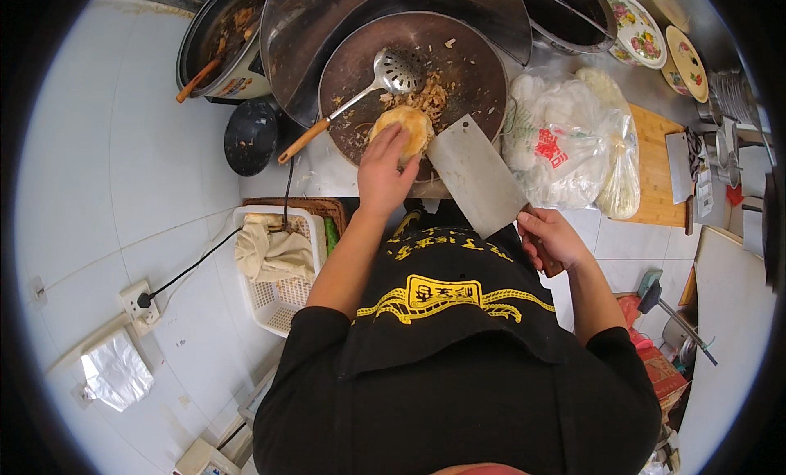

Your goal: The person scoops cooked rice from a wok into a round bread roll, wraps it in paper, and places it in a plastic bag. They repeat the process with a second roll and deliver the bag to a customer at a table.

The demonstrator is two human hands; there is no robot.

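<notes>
My left hand (383, 176) holds a round, browned flatbread (416, 124) at the near side of a round dark chopping board (348, 70), fingers over its top and thumb along its side. In my right hand (558, 237) is the wooden handle of a cleaver (479, 176). The broad blade slants up to the left, its far end over the board's near right edge, close to the bread. Beyond the bread lies a heap of chopped meat (434, 94). A slotted ladle (397, 70) rests on the board, its wooden handle past the left edge.
A curved metal guard (303, 33) stands behind the board. Far left is a pot of brown food (237, 33); a dark basin (569, 20) stands far right. Filled plastic bags (557, 139) lie right of the board, beside a wooden board (651, 164). A white basket (270, 303) sits lower left.
</notes>
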